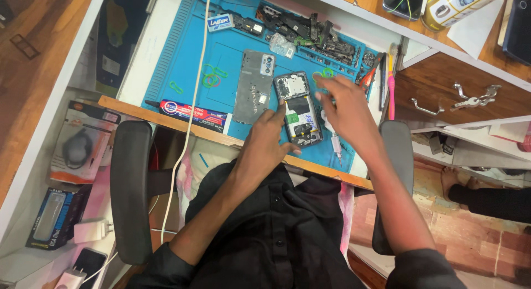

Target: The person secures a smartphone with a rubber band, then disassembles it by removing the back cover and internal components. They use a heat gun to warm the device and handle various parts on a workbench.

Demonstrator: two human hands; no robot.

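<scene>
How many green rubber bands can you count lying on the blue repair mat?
5 at least: one alone near the mat's left side, a cluster of three left of the grey back cover, and one beside the right hand's fingertips. More may be hidden under the hand.

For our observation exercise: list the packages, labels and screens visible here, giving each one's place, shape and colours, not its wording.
Glue tube box: long, red and blue, mat's near edge.
Blister pack: grey card, dark round item, lower left.
Dark box: blue-black, clear window, beside it.
Yellow can: white label, top right.
Phone screen: dark, on wooden top.
</scene>
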